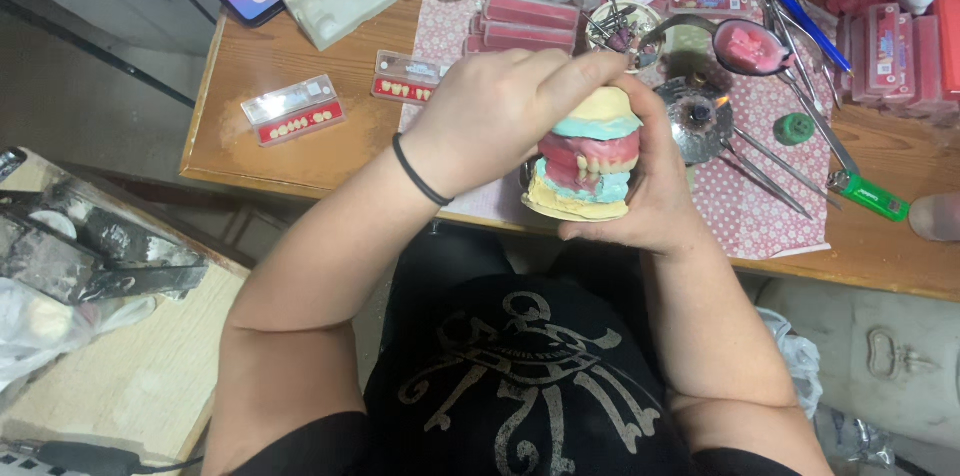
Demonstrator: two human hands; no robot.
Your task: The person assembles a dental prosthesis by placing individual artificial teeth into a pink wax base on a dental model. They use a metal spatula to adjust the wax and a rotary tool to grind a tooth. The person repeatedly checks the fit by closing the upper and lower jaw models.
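brown wooden worktable (300,151), bearing a pink dotted cloth mat (760,206), two clear flat tooth-card boxes (295,111), a stack of pink wax slabs (525,24), green plastic lighter (868,196), small green cap (793,128), thin steel instruments (765,171).

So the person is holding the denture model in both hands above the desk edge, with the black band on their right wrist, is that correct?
Not quite: the head view shows the black band on the left wrist, beside the left hand. The rest holds: both that hand and the right hand hold the denture model above the desk edge.
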